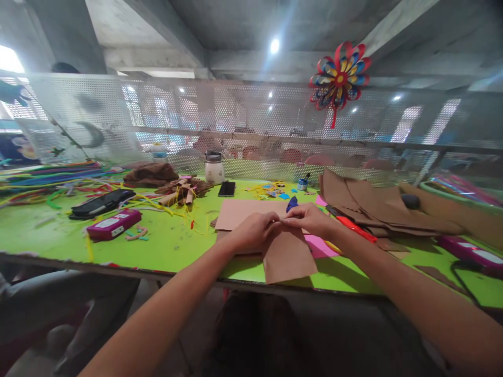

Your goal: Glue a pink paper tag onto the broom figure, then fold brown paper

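My left hand [253,230] and my right hand [310,217] meet over the green table [165,243], both pinching the top edge of a small brown paper sheet [288,256] that hangs over the table's front edge. Under it lie a larger brown sheet [243,212] and a pink sheet [320,246]. A small blue object [291,203] shows just beyond my right fingers.
A stack of brown paper [373,204] sits at the right with an orange tool [351,226] beside it. A magenta box [113,223], black case [101,203], phone [227,189], jar [214,167], paper rolls [181,192] and coloured strips [51,178] lie left. A paper pinwheel [340,78] hangs on the mesh screen.
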`<state>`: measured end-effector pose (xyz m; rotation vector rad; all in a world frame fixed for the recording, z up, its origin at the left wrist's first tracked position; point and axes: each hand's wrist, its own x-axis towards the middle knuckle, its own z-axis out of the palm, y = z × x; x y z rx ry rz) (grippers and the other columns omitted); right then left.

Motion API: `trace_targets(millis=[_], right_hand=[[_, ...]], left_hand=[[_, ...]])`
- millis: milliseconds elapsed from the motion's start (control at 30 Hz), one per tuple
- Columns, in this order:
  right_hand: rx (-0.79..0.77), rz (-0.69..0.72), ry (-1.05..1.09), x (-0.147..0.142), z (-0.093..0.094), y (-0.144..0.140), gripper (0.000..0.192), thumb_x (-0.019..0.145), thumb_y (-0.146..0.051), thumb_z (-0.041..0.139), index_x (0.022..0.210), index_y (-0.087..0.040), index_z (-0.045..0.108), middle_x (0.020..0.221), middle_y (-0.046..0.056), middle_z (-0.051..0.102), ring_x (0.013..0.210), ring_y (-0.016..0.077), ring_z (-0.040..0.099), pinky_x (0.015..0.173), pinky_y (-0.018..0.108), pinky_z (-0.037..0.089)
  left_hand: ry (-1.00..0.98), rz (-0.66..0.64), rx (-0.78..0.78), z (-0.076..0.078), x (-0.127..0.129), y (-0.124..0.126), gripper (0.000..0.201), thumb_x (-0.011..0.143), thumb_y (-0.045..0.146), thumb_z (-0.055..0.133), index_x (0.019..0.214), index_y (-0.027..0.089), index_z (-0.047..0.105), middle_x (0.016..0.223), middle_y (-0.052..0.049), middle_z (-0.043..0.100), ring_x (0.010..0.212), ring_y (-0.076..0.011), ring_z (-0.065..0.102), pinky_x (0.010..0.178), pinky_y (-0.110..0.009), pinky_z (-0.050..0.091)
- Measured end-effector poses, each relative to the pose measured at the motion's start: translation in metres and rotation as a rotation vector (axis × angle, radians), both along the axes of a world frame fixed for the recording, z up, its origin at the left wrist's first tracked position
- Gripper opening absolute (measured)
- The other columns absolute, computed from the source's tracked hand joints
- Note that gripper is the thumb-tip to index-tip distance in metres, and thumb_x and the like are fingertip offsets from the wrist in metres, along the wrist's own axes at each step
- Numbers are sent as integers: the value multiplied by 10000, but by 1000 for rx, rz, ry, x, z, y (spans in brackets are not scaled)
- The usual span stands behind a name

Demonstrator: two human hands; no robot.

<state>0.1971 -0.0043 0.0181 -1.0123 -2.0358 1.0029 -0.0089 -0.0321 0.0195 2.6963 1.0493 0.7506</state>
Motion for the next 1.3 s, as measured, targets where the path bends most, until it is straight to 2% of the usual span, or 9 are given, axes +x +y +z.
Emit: trace_targets(millis=[100, 233, 400, 667, 800, 967, 1033, 1167, 1300], right_hand=[[51, 12, 31, 0, -5, 7, 357, 675, -455, 668, 779, -115, 704, 684, 43, 639, 618, 128, 530, 561, 249, 386], [29, 19, 24, 5, -14, 8, 374, 695, -467, 655, 788, -108, 702, 658, 38, 617, 576, 108, 496, 495, 223, 343], [7, 6, 0, 16, -12, 2, 405, 698, -497, 647, 788, -106, 704, 529, 3, 549, 474, 83, 435, 451, 219, 314], [40, 122, -108, 17, -6, -4, 376, 741, -458, 612, 922, -144, 713, 735, 36, 653, 618, 110, 518, 519, 211, 359], [121, 106, -77, 14, -6, -3, 372, 736, -467, 613, 849, -129, 721, 775, 52, 664, 697, 146, 552, 593, 236, 403], [159, 66, -85, 15, -4, -4, 381, 745, -483, 592, 763, -119, 703, 679, 30, 621, 621, 119, 513, 528, 217, 367], [136, 52, -89, 17, -4, -4, 376, 739, -483, 600, 739, -117, 688, 649, 25, 600, 584, 104, 495, 492, 205, 350], [-39, 71, -45, 23, -3, -3, 375, 735, -494, 611, 724, -121, 639, 551, 0, 550, 452, 74, 460, 406, 189, 327], [-122, 93, 42, 28, -3, -1, 380, 721, -495, 631, 716, -116, 616, 544, 1, 558, 409, 76, 484, 394, 201, 389]], left_hand=[[2, 16, -18, 0, -1, 0, 325, 932, 352, 331, 1023, 152, 571, 905, -80, 650, 789, -166, 579, 683, -259, 407], [31, -15, -75, 1, -1, -3, 301, 923, 344, 358, 1016, 160, 577, 922, -73, 650, 808, -167, 574, 692, -255, 405], [53, -44, -87, 5, -1, -7, 280, 911, 339, 379, 980, 170, 591, 883, -59, 653, 753, -154, 559, 665, -247, 387], [61, -61, -189, 5, 1, -4, 267, 909, 311, 380, 930, 165, 603, 641, -14, 609, 623, -134, 538, 610, -233, 373], [1, -75, -314, 4, 1, -6, 299, 916, 348, 348, 919, 159, 581, 529, 24, 545, 483, -107, 498, 561, -223, 377], [-24, -58, -429, 3, -3, -4, 306, 898, 392, 365, 903, 157, 560, 567, 26, 548, 438, -93, 486, 490, -209, 361], [-9, -47, -428, 3, -4, -1, 293, 889, 385, 378, 863, 157, 560, 573, 23, 550, 458, -96, 491, 493, -210, 358], [2, -55, -327, 7, -7, 1, 279, 876, 353, 397, 743, 159, 548, 575, 19, 541, 525, -100, 472, 535, -213, 345], [-4, -91, -330, 9, -8, 1, 292, 888, 350, 373, 726, 163, 529, 564, 27, 522, 511, -94, 455, 536, -211, 332]])
